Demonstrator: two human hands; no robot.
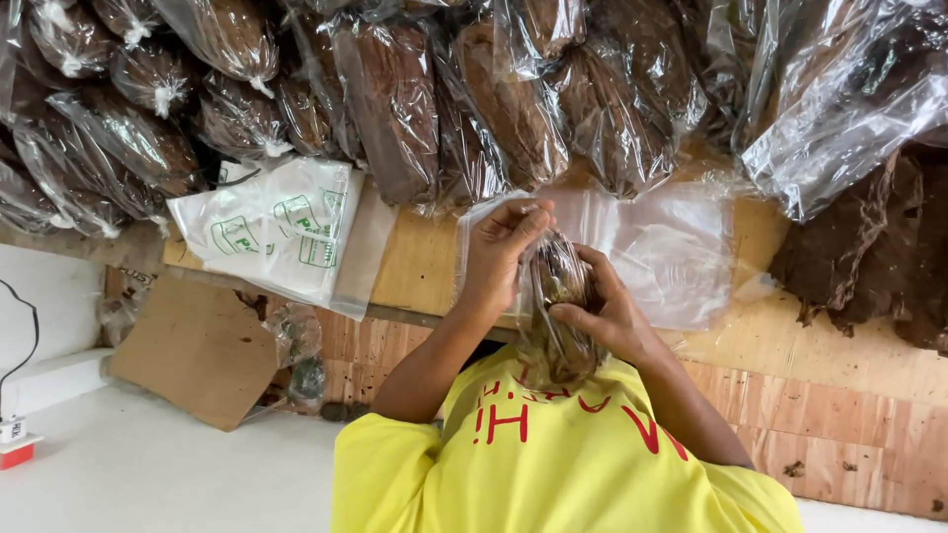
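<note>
Just above my yellow shirt I hold a small clear plastic bag stuffed with brown, leafy dried material. My left hand pinches the bag's upper edge, fingers bent over its mouth. From the other side my right hand grips its middle, thumb pressed on the plastic. The bag's lower end hangs against my chest. Both hands are over the near edge of a wooden table.
Flat empty clear bags lie on the table behind my hands. Many filled, tied bags are piled across the back. White printed bags lie left, dark brown leaf slabs right. A cardboard sheet leans below.
</note>
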